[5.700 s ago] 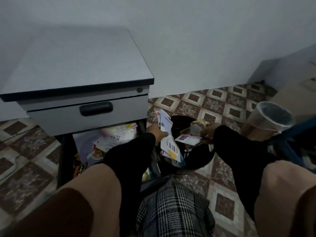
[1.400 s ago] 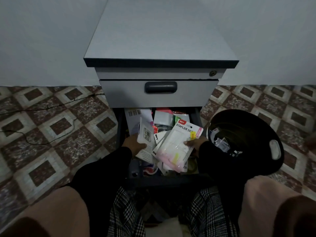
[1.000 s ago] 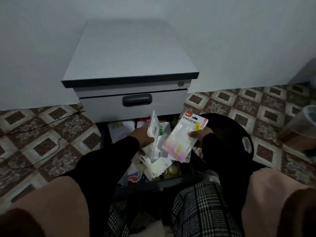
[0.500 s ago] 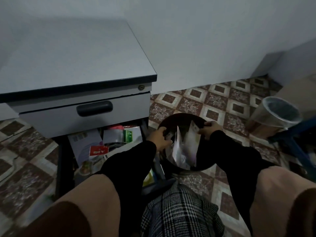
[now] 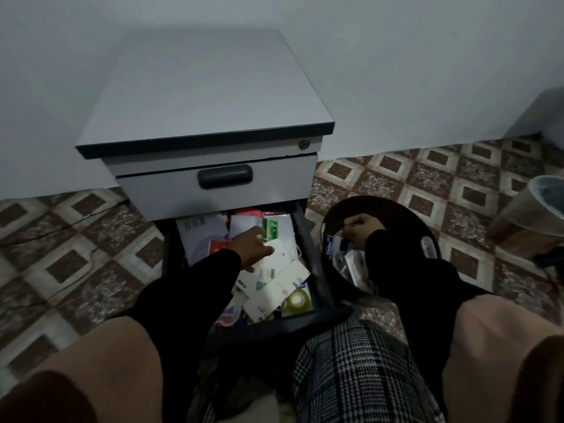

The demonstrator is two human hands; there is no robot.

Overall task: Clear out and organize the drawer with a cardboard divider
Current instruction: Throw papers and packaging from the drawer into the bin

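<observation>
The clearing-out is under way but far from finished. The lower drawer [image 5: 308, 257] of the small grey cabinet [image 5: 207, 96] is pulled out toward the person and holds a loose heap: white packets and cards [image 5: 274, 279] overlapping in the middle, a green-printed packet [image 5: 271, 228] at the far right, a red-labelled item [image 5: 218, 246] at the left, a tape roll [image 5: 297, 300] at the near right corner. The left hand [image 5: 251, 247] reaches into the drawer and lies on the white packets, fingers extended rather than gripping anything. The right hand [image 5: 358, 228] is over the dark round bin [image 5: 427, 227] just right of the drawer, fingers curled; whether they hold something is too dim to tell. The bin has several packets and wrappers [image 5: 341, 254] inside, so some discarding seems done. No cardboard divider shows anywhere in view, so in my judgement the emptying, then fitting the divider and sorting what is kept, all remain. The upper drawer [image 5: 219, 181] is closed. A clear plastic container [image 5: 531, 209] stands at the far right on the patterned floor tiles [image 5: 457, 178].
</observation>
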